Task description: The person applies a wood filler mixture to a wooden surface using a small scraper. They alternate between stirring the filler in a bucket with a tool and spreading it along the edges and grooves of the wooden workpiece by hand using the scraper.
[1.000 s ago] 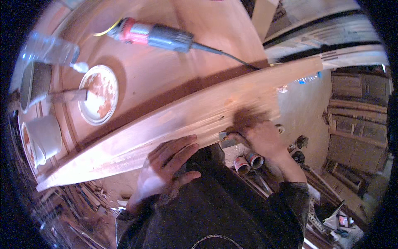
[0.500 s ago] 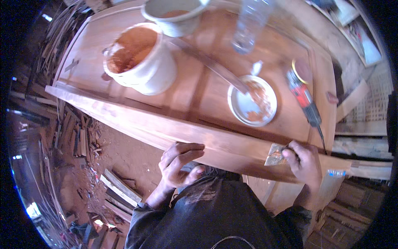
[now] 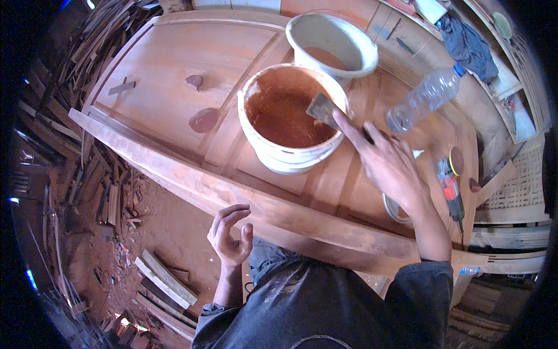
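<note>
Gripping the scraper (image 3: 322, 110), here's the right hand (image 3: 390, 166) out at 2 to 3 o'clock, fingers closed around the tool, index finger laid forward along it! And look at that blade: angled over the mouth of the white bucket (image 3: 283, 158), up at 12 o'clock, on the bucket's own 3 o'clock side. Reddish-brown filler (image 3: 273, 119) lies inside; whether the blade touches it, I can't tell.

Over to the left hand (image 3: 231, 239), at 7 o'clock: nothing in it, fingers loosely bent, a wide gap to the thumb, right by the near edge of the wooden panel (image 3: 212, 55).

Just behind the white bucket, toward 1 o'clock, stands a pale bucket (image 3: 363, 55). A clear bottle (image 3: 424, 99) lies at 2, the power tool (image 3: 451, 189) with its round disc at 3, and a white dish (image 3: 390, 207) peeks out at 4, partly hidden by the right arm.
</note>
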{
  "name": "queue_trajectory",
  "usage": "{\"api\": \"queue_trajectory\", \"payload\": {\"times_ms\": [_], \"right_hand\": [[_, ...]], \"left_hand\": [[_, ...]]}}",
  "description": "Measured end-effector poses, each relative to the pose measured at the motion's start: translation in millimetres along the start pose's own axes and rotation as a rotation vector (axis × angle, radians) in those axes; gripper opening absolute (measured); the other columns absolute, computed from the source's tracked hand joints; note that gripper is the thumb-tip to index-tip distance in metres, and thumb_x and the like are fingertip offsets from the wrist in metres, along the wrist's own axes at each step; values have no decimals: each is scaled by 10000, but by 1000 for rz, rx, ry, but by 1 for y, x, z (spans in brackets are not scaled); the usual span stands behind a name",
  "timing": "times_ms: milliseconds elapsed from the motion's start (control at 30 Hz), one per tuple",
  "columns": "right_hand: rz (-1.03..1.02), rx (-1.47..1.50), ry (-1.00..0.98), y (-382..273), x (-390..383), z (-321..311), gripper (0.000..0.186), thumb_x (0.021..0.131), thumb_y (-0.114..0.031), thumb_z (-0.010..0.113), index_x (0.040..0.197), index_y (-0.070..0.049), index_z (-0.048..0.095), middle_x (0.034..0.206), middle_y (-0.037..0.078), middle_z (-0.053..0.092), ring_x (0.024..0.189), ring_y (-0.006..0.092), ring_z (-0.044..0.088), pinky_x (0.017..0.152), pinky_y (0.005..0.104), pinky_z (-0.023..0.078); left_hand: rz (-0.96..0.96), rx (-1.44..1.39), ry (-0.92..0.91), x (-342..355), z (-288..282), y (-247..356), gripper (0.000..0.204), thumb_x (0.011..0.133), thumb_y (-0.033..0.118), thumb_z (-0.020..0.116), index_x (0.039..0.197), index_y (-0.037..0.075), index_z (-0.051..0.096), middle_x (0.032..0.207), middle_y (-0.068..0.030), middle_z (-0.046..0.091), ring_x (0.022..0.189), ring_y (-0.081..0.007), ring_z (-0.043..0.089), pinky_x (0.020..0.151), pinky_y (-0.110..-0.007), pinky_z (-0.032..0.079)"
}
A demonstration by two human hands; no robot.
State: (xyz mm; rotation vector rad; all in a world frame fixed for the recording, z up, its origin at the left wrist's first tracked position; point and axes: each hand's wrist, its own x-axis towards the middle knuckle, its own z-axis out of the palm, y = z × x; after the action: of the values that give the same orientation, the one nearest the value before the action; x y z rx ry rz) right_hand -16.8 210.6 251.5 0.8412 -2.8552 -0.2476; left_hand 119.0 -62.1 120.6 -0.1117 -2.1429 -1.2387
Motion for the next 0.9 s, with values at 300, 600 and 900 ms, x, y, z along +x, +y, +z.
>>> {"api": "queue_trajectory", "payload": {"times_ms": [300,600,900], "right_hand": [[78,353,33,4,37,-49,469,833,-44,656,1283,-162,600,1013,107,600,797,325,642,702,429,534],[-209,158,-171,-30,116,2,198,868,-110,550,1009,-67,682,990,104,634,907,246,671,768,413,487],[-315,165,-421,-46,133,8,100,779,-68,610,731,-7,674,863,187,646,752,307,687,653,402,545]], "left_hand": [[154,312,-182,-2,7,-71,136,845,239,694,888,116,653,950,-75,676,837,-269,596,779,-385,427],[95,249,-159,-7,10,-77,112,825,242,736,879,158,685,993,9,691,803,-183,607,786,-348,420],[112,226,-147,-6,9,-80,88,825,202,715,888,147,687,981,-5,698,785,-186,612,760,-339,435]]}}
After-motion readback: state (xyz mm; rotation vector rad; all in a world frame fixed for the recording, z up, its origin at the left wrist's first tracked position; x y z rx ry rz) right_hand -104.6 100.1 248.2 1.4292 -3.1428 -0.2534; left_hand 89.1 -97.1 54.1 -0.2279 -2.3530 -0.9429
